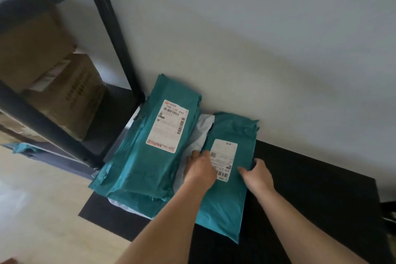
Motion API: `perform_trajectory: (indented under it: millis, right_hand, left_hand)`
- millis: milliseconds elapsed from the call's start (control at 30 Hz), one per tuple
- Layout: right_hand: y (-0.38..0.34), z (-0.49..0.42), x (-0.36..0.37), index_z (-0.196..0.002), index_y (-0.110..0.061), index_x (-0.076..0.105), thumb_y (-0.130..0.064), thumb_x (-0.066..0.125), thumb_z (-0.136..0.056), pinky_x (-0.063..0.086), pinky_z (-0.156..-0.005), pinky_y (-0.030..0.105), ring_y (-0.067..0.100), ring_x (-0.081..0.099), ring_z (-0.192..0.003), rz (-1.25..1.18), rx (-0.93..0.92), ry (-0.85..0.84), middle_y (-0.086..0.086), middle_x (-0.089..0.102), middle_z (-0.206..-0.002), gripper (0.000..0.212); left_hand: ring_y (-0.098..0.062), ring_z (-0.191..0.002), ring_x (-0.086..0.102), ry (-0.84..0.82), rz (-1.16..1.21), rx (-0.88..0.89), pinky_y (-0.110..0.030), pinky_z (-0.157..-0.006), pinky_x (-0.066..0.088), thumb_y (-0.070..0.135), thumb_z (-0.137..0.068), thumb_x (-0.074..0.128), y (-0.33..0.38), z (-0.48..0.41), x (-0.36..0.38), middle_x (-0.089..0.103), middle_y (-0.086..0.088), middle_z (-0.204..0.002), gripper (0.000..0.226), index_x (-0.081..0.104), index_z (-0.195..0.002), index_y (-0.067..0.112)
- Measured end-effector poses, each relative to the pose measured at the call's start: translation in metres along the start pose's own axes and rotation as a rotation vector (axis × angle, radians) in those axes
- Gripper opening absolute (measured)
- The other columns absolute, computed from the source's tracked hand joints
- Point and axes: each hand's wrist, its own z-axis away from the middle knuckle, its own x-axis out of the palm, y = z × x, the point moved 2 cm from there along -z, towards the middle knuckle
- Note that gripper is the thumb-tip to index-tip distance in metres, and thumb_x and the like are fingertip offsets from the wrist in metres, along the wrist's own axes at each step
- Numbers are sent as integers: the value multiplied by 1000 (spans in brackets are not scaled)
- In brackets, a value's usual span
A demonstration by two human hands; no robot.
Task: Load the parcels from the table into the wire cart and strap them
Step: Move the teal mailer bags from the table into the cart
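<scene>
Left hand (pixel 200 169) and right hand (pixel 259 175), seemingly curled, grip the small teal parcel (pixel 227 206).

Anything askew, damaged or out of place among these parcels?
Yes: the left teal stack sits skewed and overhangs the black table's left edge, with a white parcel poking out beneath. The left hand and right hand grip the smaller teal parcel, which looks intact.

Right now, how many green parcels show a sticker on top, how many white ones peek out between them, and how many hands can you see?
Green parcels with a sticker on top: 2, the big green parcel and the small green parcel
Peeking out between them: 1 white parcel
Hands: 2, left hand and right hand
Total: 5
</scene>
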Motion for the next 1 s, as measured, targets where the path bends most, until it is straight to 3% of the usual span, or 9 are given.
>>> perform_trajectory:
  millis: [133, 233, 333, 567, 700, 867, 1000]
  right_hand:
    - [0, -1, 6, -125, -11, 52, -29, 68, -89, 49, -74, 30, 23, 64, -100, -57, 24, 6, 4, 64, -119, 44]
    - [2, -1, 9, -117, -11, 59, -26, 71, -87, 55, -74, 33, 18, 65, -88, -279, 85, -29, 3, 67, -108, 35]
    - [2, 2, 9, -120, -9, 59, -13, 64, -94, 48, -59, 24, 12, 62, -80, -447, 137, -85, 0, 65, -98, 27]
    - [14, 8, -10, -112, -12, 55, -2, 49, -99, 46, -59, 28, 16, 61, -81, -649, 216, -31, 2, 62, -95, 17]
    - [32, 14, -34, -111, -12, 56, -2, 49, -98, 48, -62, 31, 19, 63, -84, -701, 234, 42, 5, 64, -98, 18]
    - [56, 28, -63, -108, -10, 58, -2, 49, -97, 54, -73, 37, 25, 66, -90, -788, 240, 111, 10, 67, -103, 16]
    - [79, 44, -81, -109, -8, 61, -6, 51, -96, 57, -83, 45, 28, 69, -93, -853, 223, 158, 12, 70, -104, 16]
  left_hand:
    - [-29, -121, 43, -6, -47, 8, -37, -102, 37, 29, -96, 50, 2, -4, 1, 43, -12, -133, 40, 42, -132, 16]
    - [-31, -122, 43, -23, -50, 14, -38, -100, 40, 35, -97, 50, 2, -4, 2, 42, -14, -134, 44, 39, -134, 14]
    - [-31, -125, 41, -21, -33, -1, -40, -100, 41, 39, -97, 49, 3, -4, 0, 41, -14, -136, 50, 36, -137, 13]
    - [-31, -128, 41, 108, 37, 12, -41, -102, 39, 46, -98, 46, 20, 1, 6, 41, -15, -140, 60, 29, -144, 11]
    - [-32, -126, 48, 95, 200, -4, -41, -96, 43, 51, -96, 47, 38, 6, 19, 47, -15, -141, 71, 22, -149, 11]
    - [-32, -117, 57, 40, 314, -31, -36, -82, 44, 52, -96, 47, 72, 20, 28, 56, -11, -135, 63, 29, -143, 13]
    - [-31, -114, 59, -13, 329, -6, -41, -89, 50, 62, -90, 50, 91, 35, 45, 61, -8, -128, 71, 33, -141, 16]
